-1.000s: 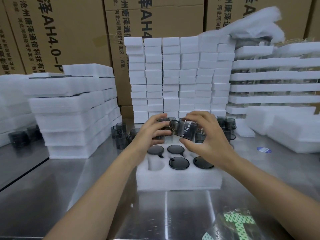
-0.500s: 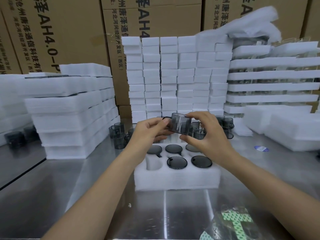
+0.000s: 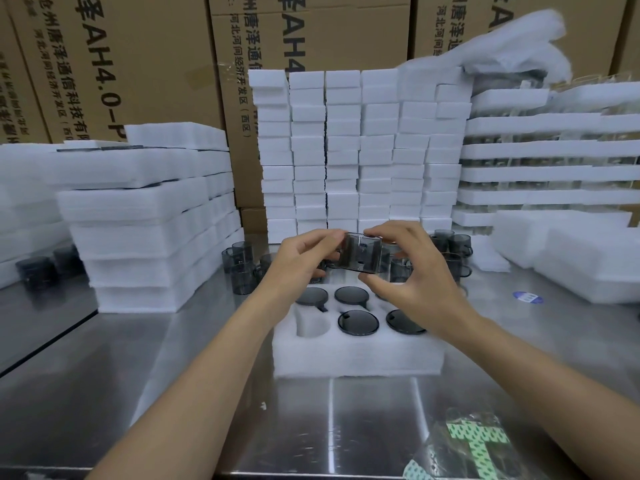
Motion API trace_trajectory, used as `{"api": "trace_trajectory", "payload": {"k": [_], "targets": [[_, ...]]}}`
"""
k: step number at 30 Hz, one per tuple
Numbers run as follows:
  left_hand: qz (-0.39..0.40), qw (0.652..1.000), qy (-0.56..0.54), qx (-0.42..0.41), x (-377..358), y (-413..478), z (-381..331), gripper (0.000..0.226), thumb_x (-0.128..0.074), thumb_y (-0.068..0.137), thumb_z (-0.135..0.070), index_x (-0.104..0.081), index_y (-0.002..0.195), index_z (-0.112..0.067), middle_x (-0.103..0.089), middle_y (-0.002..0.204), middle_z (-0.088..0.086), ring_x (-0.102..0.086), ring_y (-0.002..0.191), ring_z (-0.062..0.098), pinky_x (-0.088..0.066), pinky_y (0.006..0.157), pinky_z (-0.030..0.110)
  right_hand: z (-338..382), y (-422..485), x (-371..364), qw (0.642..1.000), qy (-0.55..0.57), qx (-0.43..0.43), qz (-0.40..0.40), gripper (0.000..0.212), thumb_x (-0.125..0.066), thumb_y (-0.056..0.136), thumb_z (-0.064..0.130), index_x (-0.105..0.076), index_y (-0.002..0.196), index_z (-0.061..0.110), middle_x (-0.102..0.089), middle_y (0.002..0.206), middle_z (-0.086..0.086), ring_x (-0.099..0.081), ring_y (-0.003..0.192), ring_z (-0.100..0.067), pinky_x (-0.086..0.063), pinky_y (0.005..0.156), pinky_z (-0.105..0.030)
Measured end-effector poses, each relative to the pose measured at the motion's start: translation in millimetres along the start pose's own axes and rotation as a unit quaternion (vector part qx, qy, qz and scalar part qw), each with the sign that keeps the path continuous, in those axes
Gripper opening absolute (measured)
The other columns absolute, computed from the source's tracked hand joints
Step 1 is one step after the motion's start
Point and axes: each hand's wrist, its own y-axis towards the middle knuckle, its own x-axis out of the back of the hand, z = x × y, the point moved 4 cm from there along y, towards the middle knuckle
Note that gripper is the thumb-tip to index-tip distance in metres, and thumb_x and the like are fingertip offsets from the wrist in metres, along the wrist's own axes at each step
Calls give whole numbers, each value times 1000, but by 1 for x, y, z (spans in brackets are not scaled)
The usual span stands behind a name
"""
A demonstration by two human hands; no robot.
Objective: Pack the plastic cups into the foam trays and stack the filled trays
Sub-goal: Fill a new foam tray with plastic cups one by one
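I have both hands, left hand (image 3: 304, 258) and right hand (image 3: 412, 282), pinching one smoky translucent plastic cup (image 3: 360, 252) above the white foam tray (image 3: 356, 355); misaligning it over the near-left empty pocket (image 3: 313, 323) could tear foam.

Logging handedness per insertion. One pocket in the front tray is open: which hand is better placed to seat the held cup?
Left, probably. The empty pocket is at the tray's front-left corner, just below the left hand. The right hand, sharing the cup, hangs over filled pockets and would have to cross.
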Motion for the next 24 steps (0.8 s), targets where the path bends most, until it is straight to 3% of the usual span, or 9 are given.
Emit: {"api": "trace_trajectory", "payload": {"k": [6,9,13,16,19,24], "targets": [[63,997,42,-18,-7,-6,-4,37,-75,88,-59,-75,122,-46,-78,114,-11,-72,107,5,-56,77,16,-4,-2,-5,999,7,9,34,63,-90,82,18,-66,137,36,-55,130,10,-57,127,-15,-45,98,-18],[69,996,63,-10,-2,-7,-6,28,-82,85,-55,-80,110,-42,-80,107,-11,-74,102,10,-58,77,21,-7,-3,-10,998,18,3,58,64,-90,79,38,-64,137,42,-54,132,17,-58,125,-14,-47,93,-17],[43,995,86,18,22,-9,-10,47,-84,75,-64,-81,107,-30,-81,104,-8,-75,101,6,-53,80,27,-12,-3,-12,997,5,-11,81,71,-81,80,59,-51,144,54,-50,133,26,-56,122,-11,-46,93,-20],[-24,996,80,16,47,-23,-10,54,-86,65,-70,-82,106,-36,-80,105,-6,-74,109,12,-55,80,28,-23,-6,-13,995,4,-35,93,69,-80,86,53,-45,146,59,-48,134,28,-53,124,-8,-49,97,-26],[-62,993,103,18,59,-46,-4,62,-88,58,-73,-83,108,-36,-80,101,-4,-76,100,16,-56,84,27,-29,-7,-13,994,-4,-47,94,67,-78,92,46,-43,146,60,-47,135,28,-53,123,-5,-50,99,-28],[-80,975,206,25,53,-72,1,66,-94,51,-76,-80,105,-40,-76,90,-25,-72,82,-1,-47,69,8,-32,-7,-15,994,-18,-35,101,63,-73,95,48,-41,147,61,-45,138,30,-53,122,-2,-45,95,-22]]}}
